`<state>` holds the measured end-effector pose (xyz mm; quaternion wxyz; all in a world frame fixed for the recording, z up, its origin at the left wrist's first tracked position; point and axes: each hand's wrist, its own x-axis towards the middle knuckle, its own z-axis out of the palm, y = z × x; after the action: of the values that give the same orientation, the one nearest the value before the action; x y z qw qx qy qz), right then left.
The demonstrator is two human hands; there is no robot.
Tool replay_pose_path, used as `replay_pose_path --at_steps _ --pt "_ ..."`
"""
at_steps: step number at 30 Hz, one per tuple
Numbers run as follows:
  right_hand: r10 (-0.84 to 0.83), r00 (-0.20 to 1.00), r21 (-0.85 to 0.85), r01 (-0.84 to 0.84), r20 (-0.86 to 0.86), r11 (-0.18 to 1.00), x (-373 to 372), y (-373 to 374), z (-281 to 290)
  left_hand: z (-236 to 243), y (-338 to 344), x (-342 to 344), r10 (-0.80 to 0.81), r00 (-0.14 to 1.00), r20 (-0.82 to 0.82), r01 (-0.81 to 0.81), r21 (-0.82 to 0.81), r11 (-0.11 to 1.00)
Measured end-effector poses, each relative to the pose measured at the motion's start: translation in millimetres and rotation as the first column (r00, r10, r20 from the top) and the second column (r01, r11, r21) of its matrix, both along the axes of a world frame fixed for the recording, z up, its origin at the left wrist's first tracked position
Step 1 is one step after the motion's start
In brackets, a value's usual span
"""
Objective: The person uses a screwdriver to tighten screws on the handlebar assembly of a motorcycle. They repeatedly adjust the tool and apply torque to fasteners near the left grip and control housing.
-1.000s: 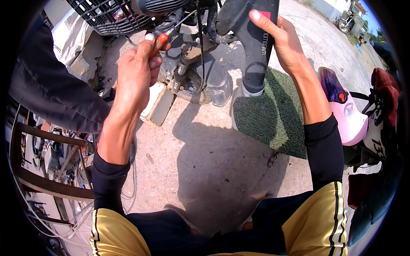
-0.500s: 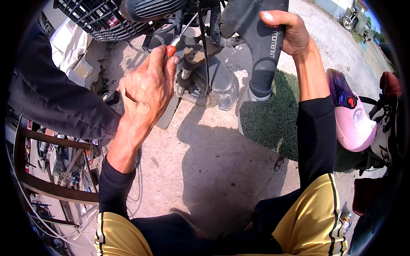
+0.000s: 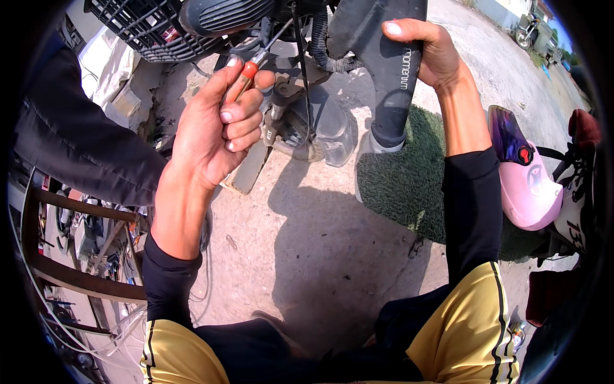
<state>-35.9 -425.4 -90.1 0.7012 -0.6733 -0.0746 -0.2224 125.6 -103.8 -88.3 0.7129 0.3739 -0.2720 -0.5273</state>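
My left hand [image 3: 224, 118] is closed around the red-orange handle of a screwdriver [image 3: 251, 69], palm side turned up. The screwdriver's metal shaft slants up and right among dark tubes and cables, where its tip is hidden. Near it, to the right, are a black cable [image 3: 299, 70] and a ribbed black hose [image 3: 320, 45]. My right hand [image 3: 438, 57] grips the edge of a dark, tapering piece [image 3: 391, 83] with pale lettering, thumb in front and fingers behind. Whether that piece is cloth or plastic I cannot tell.
A black basket [image 3: 144, 35] hangs at the upper left. Beside my left arm is another person's dark sleeve or trouser leg [image 3: 89, 134]. A brown metal frame [image 3: 83, 278] stands over clutter. A green mat [image 3: 409, 179] and pink helmet [image 3: 531, 192] are at right.
My left hand has rolled over with the screwdriver, from back of the hand up to palm side up. My right hand keeps its grip with hardly any shift.
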Motion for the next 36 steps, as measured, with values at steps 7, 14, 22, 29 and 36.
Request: replay_pose_path --at_steps 7,14,22,29,36 --pt "0.039 0.999 -0.029 -0.039 0.009 0.999 -11 -5 6 -11 -8 -17 0.467 0.424 0.776 -0.499 -0.231 0.836" --pt "0.06 0.998 0.132 -0.062 0.022 0.989 -21 -6 7 -32 -6 -12 0.591 -0.047 0.805 -0.372 -0.564 0.738" --pt "0.03 0.99 0.143 -0.049 0.136 0.989 -29 -2 4 -58 -6 5 0.665 -0.263 0.699 -0.331 -0.713 0.618" --pt "0.008 0.989 0.214 -0.04 0.151 0.976 -42 -16 4 -65 -4 20 0.711 -0.163 0.684 -0.263 -0.725 0.637" --pt "-0.022 0.973 0.176 -0.019 0.23 0.984 -53 -35 -1 -70 -10 27 0.746 -0.077 0.662 -0.252 -0.737 0.627"
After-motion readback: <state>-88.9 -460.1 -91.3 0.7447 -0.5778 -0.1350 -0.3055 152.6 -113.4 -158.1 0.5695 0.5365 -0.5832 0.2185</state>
